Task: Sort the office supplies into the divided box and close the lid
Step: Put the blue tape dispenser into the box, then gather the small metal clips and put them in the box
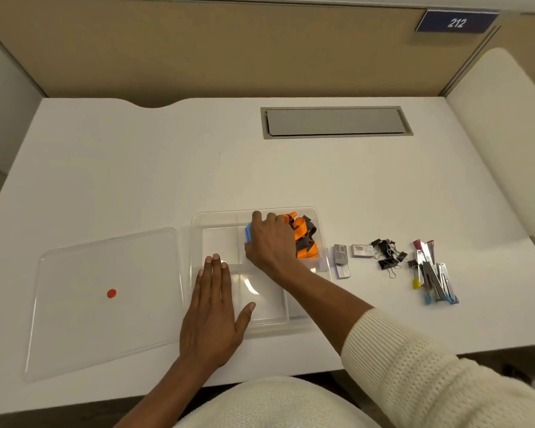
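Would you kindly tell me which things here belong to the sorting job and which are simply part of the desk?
Job:
divided box
lid
orange lanyards
staple boxes
binder clips
staple removers
right hand
left hand

Lying about:
cable hatch
number plate 212

surface [136, 168] behind box [198, 236] open. lid [105, 273] blocks left of box; staple packs [340, 254], clips [388, 253], pens [433, 273] crowd right. left hand [212, 313] covers box's near-left corner.
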A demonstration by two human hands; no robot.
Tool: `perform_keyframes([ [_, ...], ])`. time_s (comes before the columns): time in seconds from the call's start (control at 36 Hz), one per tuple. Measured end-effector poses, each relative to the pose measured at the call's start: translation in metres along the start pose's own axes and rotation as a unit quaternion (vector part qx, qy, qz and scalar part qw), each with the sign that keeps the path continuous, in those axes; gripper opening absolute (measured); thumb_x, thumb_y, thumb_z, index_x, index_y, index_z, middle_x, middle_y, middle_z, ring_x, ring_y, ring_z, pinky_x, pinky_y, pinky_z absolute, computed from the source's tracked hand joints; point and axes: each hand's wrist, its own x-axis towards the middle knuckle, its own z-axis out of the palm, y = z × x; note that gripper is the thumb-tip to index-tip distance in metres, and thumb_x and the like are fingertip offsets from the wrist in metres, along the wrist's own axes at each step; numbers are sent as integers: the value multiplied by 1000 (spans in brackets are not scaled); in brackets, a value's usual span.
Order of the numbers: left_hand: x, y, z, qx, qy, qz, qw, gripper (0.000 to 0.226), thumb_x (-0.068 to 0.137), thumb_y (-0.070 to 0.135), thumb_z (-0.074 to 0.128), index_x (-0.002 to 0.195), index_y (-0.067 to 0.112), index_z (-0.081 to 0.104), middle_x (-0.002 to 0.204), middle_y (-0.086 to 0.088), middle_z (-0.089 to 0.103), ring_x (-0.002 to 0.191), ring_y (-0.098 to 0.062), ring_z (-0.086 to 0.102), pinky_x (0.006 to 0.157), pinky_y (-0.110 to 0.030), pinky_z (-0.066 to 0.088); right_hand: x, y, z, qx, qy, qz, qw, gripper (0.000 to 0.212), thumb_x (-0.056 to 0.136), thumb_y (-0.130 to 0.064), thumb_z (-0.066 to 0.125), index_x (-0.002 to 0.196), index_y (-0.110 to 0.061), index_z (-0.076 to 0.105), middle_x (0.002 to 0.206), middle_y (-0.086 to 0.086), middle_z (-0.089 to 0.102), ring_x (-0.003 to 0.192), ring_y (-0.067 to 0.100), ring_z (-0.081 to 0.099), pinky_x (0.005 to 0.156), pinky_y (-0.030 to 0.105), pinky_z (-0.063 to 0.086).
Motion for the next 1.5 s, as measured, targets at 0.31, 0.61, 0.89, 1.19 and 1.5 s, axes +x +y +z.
perform_keyframes([
  [0.31,0,2,-5,4,-5,-5,1000,94,100,70,32,168,12,2,177,-6,-4,163,-15,-16,130,-30,-9,-3,3,-5,28,16,-25,999,35,95,-36,63,112,-5,66,110,16,67,99,30,61,77,38,52],
  [0.61,3,10,-17,31,-48,5,998,105,94,82,13,167,8,1,175,-10,-18,162,-23,-18,133,-40,-5,-55,109,-49,98,71,86,989,28,97,-31,59,120,-15,65,113,6,63,109,27,58,74,40,56],
  [0.89,44,94,-48,-15,-45,66,997,85,101,67,45,165,15,25,177,-12,-2,164,-27,-8,131,-38,-1,-95,212,-16,62,-2,92,994,82,81,-50,77,149,-15,47,146,4,52,137,27,40,98,42,52],
  [1.19,120,195,-39,77,-43,258,962,53,94,43,68,134,9,61,148,-14,55,141,-33,47,117,-45,39,-106,217,15,38,11,45,998,71,82,-58,70,132,-9,57,127,9,57,122,32,49,101,42,50],
  [1.5,165,220,-2,210,-176,337,901,64,85,30,79,139,11,51,135,-16,57,122,-35,54,102,-45,44,-124,214,20,15,18,82,996,27,84,-34,66,101,-13,66,105,4,59,109,26,53,54,30,52],
])
